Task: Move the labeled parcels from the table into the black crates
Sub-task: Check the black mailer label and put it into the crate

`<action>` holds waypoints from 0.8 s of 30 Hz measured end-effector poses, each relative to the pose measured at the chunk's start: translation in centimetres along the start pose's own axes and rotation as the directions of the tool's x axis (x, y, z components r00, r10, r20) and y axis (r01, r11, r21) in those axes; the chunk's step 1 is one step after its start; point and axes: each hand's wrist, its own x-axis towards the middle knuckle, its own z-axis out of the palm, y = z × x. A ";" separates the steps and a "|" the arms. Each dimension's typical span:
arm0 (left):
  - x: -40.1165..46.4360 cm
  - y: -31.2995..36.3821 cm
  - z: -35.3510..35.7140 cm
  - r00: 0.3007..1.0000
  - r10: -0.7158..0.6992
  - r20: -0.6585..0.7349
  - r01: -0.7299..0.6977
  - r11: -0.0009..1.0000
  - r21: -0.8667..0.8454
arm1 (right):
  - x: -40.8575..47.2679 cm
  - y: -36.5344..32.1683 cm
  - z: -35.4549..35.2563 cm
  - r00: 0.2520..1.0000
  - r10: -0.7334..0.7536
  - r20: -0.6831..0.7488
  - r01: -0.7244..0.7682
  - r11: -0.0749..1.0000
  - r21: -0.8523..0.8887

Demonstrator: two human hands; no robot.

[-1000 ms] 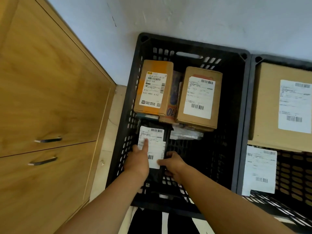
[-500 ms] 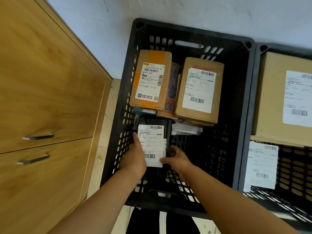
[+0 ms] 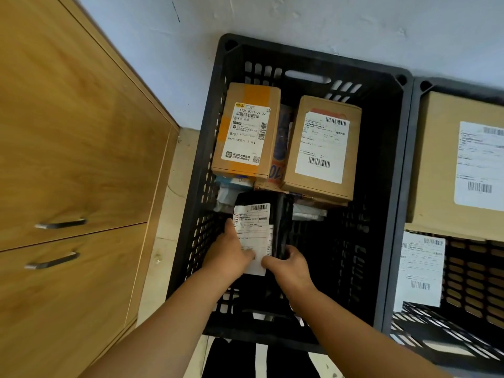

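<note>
The black parcel (image 3: 260,227) with its white label lies low in the near left part of the black crate (image 3: 392,186), and I hold it with both hands: my left hand (image 3: 231,255) lies on the label with its fingers stretched, my right hand (image 3: 289,266) curls round the near right edge. Beyond it sit two cardboard boxes (image 3: 323,148). A second crate (image 3: 409,241) stands just beside on the right, a wooden cabinet (image 3: 68,159) on the left.

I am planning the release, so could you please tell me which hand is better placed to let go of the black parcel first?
Probably the left hand: it lies flat on the black parcel at its label, while the right hand has its grip curled round the near edge and appears to steady it inside the black crate.
</note>
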 end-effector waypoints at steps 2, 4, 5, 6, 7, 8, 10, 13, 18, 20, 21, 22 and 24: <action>0.1 0.1 -0.3 1.000 -0.028 0.004 0.027 0.998 0.057 | 0.1 -0.2 -0.4 0.999 0.015 0.030 -0.014 1.000 -0.028; 0.2 0.1 -0.6 0.997 -0.073 0.016 0.073 0.997 0.037 | 0.3 -0.5 -1.0 0.994 0.034 0.099 -0.031 0.999 -0.034; 0.2 0.1 -0.7 0.996 -0.091 0.022 0.091 0.996 0.025 | 0.5 -0.6 -1.3 0.990 0.056 0.132 -0.054 0.998 -0.021; 0.2 0.2 -0.8 0.994 -0.103 0.034 0.102 0.995 0.019 | 0.7 -0.7 -1.5 0.985 0.069 0.158 -0.068 0.998 -0.010; 0.2 0.1 -0.8 0.994 -0.103 0.045 0.102 0.995 0.013 | 0.9 -0.8 -1.7 0.981 0.079 0.178 -0.078 0.997 -0.015; 0.1 0.2 -0.8 0.994 -0.101 0.044 0.100 0.995 0.014 | 1.1 -1.0 -1.7 0.976 0.088 0.199 -0.085 0.996 -0.026; -0.2 0.3 -1.2 0.996 -0.092 -0.018 0.093 0.994 0.052 | 1.6 -0.9 -1.9 0.967 0.118 0.225 -0.111 0.993 -0.043; -1.1 0.3 -2.0 0.991 -0.059 -0.122 0.073 0.991 0.115 | 1.3 -1.3 -2.0 0.949 0.140 0.284 -0.138 0.990 -0.028; -3.2 1.0 -3.4 0.991 0.043 -0.130 -0.029 0.994 0.108 | 0.0 -1.9 -3.2 0.920 0.159 0.359 -0.172 0.985 0.007; -4.2 1.4 -3.8 0.983 0.104 -0.151 -0.077 0.981 0.179 | -0.9 -2.3 -3.9 0.927 0.145 0.345 -0.163 0.986 0.023; -4.7 1.6 -4.1 0.976 0.141 -0.167 -0.100 0.967 0.233 | -1.3 -2.6 -4.2 0.937 0.133 0.324 -0.150 0.988 0.026; -5.3 1.8 -4.3 0.962 0.191 -0.193 -0.127 0.945 0.301 | -1.6 -3.0 -4.7 0.947 0.118 0.299 -0.132 0.991 0.028; -6.4 2.2 -4.6 0.895 0.379 -0.237 -0.213 0.828 0.519 | -2.6 -4.1 -5.8 0.965 0.086 0.247 -0.085 0.996 -0.014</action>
